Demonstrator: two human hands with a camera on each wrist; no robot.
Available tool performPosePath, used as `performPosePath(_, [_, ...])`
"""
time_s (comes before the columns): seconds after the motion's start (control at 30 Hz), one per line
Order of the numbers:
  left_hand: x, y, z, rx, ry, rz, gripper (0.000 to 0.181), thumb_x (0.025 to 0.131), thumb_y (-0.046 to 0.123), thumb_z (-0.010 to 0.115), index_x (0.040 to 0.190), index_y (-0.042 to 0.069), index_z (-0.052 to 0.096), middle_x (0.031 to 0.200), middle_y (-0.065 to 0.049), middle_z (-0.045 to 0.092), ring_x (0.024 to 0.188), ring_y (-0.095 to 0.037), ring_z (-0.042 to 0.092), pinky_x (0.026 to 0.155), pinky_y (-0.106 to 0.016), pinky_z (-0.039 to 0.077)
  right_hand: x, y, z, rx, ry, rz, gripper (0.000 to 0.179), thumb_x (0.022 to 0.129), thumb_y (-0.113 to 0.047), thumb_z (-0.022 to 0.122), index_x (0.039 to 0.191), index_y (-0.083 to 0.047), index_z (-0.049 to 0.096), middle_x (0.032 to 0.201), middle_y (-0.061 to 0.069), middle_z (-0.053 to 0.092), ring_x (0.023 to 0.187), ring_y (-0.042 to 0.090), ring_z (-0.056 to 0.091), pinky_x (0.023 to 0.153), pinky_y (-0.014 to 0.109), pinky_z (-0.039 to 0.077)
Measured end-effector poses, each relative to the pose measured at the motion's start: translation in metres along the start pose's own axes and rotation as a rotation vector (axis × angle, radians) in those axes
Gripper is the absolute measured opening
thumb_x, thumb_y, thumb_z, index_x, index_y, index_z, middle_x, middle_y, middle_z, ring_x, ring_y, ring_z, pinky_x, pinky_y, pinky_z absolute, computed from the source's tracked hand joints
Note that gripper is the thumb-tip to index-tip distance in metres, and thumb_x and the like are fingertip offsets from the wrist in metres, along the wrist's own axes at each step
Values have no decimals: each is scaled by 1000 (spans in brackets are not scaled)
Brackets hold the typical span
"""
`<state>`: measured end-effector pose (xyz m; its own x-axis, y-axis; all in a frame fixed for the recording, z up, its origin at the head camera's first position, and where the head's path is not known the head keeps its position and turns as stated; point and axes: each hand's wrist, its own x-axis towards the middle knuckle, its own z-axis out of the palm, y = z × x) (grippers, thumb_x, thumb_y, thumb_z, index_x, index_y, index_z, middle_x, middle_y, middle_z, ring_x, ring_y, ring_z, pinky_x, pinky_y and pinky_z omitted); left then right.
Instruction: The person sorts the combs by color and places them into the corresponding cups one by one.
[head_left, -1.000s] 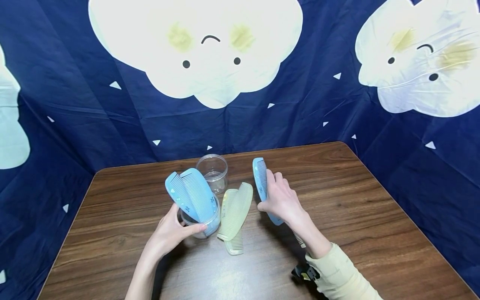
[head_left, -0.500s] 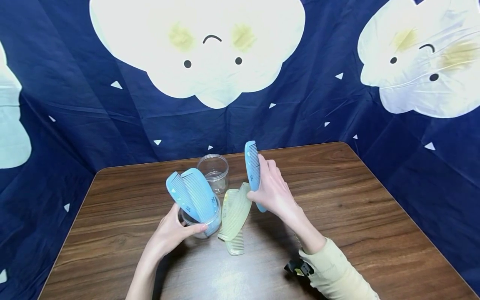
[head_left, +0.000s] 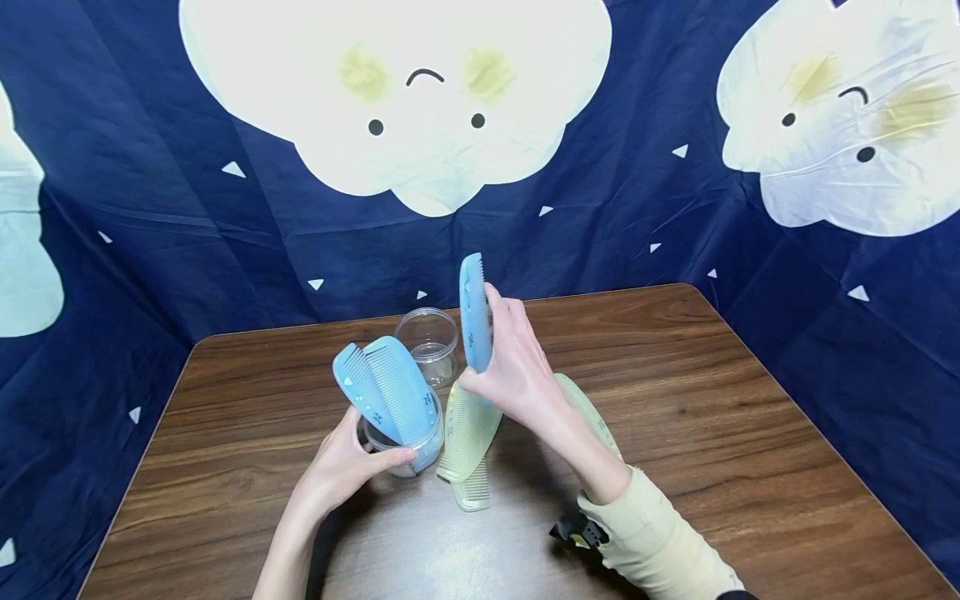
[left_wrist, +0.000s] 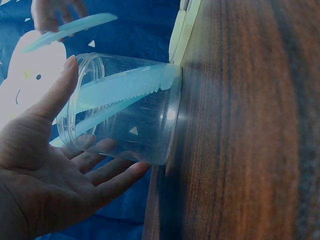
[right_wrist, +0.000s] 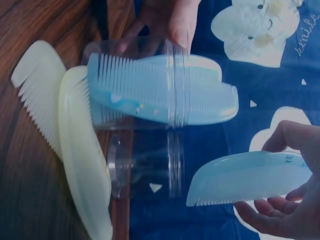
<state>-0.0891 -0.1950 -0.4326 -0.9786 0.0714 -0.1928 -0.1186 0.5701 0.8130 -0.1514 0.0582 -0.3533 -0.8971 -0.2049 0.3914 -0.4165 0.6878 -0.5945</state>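
Observation:
My left hand (head_left: 341, 462) grips a clear plastic jar (left_wrist: 145, 137), its thumb at the rim. Two blue combs (head_left: 390, 392) lean in that jar, their upper ends sticking out. Above the table, my right hand (head_left: 517, 367) pinches another blue comb (head_left: 474, 312), held nearly upright. In the right wrist view this held comb's free end points toward the jars. Pale green combs (head_left: 468, 429) lie overlapped on the table just right of the gripped jar.
A second clear jar (head_left: 432, 371), with no comb in it, stands behind the first near the table's back edge. Another pale green comb (head_left: 588, 408) lies partly hidden under my right forearm. Blue cloth with white clouds (head_left: 442, 167) hangs behind the brown wooden table (head_left: 750, 467).
My right hand has moved left and up with the blue comb, now above the green combs. The green comb by my right forearm has come into clearer view. My left hand stays on the jar.

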Motion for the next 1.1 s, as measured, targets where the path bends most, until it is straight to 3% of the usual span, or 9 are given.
performPosePath(0.4, [1, -2, 0, 6, -1, -2, 115, 77, 58, 85, 164, 24, 19, 161, -12, 44, 150, -38, 40, 116, -61, 39, 0, -25, 17, 93, -9, -79, 110, 69, -12, 81, 162, -14, 23, 137, 7, 48, 106, 19, 60, 85, 31, 55])
performPosePath(0.7, [1, -3, 1, 13, 11, 21, 108, 76, 56, 87, 160, 26, 26, 158, -8, 49, 148, -35, 43, 116, -61, 38, -2, -38, 29, 138, -11, -105, 110, 70, -13, 83, 163, -15, 23, 137, 5, 49, 108, 15, 59, 86, 28, 56])
performPosePath(0.87, [1, -3, 0, -4, 11, 32, 109, 77, 56, 86, 161, 28, 24, 159, -7, 47, 148, -35, 43, 116, -61, 38, -4, -43, 36, 151, -41, -109, 110, 71, -14, 83, 163, -15, 23, 138, 5, 49, 111, 18, 60, 88, 29, 56])
performPosePath(1.1, [0, -4, 0, 10, 28, 42, 106, 76, 54, 87, 160, 28, 28, 159, -4, 48, 147, -32, 45, 115, -57, 40, -8, -44, 46, 105, -93, -121, 108, 74, -17, 81, 163, -15, 20, 145, 8, 47, 115, 19, 61, 90, 28, 56])
